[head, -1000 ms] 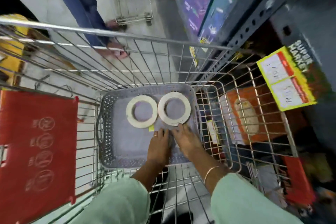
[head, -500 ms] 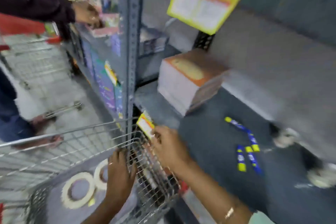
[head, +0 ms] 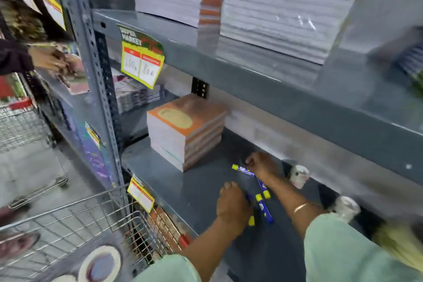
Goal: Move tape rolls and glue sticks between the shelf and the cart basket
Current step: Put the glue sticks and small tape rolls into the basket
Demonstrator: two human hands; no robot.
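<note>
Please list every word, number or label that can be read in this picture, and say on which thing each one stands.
"SUPER MARKET": on the green top of the price tag hanging from the upper shelf edge.
Handwritten prices on that tag's two white boxes: blurred; perhaps "180" and "80", not certain.
Small yellow tag on the lower shelf edge: too blurred.
Yellow tags at upper left: too blurred.
Glue sticks: print too small.
Stack of books: no readable text.

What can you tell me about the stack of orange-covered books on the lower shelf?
The stack of books is a squat, square pile with pale page edges. The top cover is orange with a yellowish oval on it. It lies flat on the grey metal shelf, near the back wall, to the left of both hands and the glue sticks. Nothing touches it except the shelf.
</note>
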